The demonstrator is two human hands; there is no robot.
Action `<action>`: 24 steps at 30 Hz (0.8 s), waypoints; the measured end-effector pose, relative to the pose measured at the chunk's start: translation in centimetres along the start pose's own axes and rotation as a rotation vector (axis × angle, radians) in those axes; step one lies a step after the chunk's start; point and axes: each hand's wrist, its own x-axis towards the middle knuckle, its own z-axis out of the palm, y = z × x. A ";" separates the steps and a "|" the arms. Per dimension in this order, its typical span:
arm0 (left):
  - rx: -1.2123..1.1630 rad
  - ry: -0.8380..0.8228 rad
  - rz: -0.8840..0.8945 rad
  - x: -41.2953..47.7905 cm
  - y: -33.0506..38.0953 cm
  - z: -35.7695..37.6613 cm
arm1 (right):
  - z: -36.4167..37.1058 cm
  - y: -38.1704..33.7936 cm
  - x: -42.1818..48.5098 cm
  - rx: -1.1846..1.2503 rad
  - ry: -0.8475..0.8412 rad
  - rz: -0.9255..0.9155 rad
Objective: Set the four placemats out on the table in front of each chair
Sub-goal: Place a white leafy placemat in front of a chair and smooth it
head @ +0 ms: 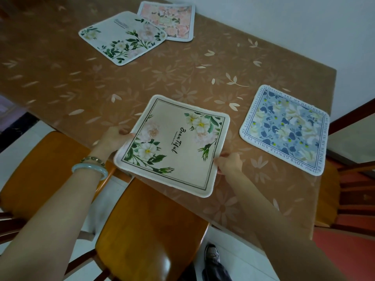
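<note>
Table has a brown cloth with a pale leaf-and-flower print; white wall behind it, pale tiled floor below. I'm reading everything off the grip points.

Both hands hold the cream placemat, the one with white flowers and "Beautiful" script. Left hand has its grip closed on the mat's left edge, thumb on top, fingers under. Right hand has its grip pinched on the mat's near-right edge. The near corner of the mat overhangs the table edge toward me; the far part sits over the cloth. Can't tell if it's lying flat or slightly lifted.

Right of the right grip, apart from the held mat: blue floral placemat with a text border, flat on the table near its right end.

Far beyond both grips, well apart: white placemat with green leaves, and a pink floral placemat behind it. The white one overlaps the pink one's near-left corner.

Left wrist carries a pale jade bangle and a beaded bracelet just beyond it.

Below the grips: wooden chair with a glossy seat, tucked partly under the table edge. Second wooden chair to the left of the left grip. Dark wooden chair at the table's right end, past the blue mat.

A shoe shows on the floor under the right forearm.
</note>
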 end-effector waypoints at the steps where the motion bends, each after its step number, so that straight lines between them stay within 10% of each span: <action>1: 0.000 -0.034 -0.005 -0.2 -0.2 -0.1 | -0.3 -0.5 0.4 -0.051 0.032 -0.048; 7: 0.084 -0.605 -0.216 -2.3 -1.4 -1.4 | -1.2 -4.0 2.5 -0.168 0.105 -0.269; 13: 0.147 -0.811 -0.303 -3.9 -2.1 -0.4 | -0.3 -5.9 4.0 -0.223 0.096 -0.416; 21: -0.025 0.099 -0.118 -0.3 -0.7 -2.2 | -2.5 -1.3 3.4 -0.183 0.260 -0.084; 24: 0.094 0.169 0.022 0.8 0.4 -1.7 | -3.4 1.0 3.3 -0.137 0.178 0.033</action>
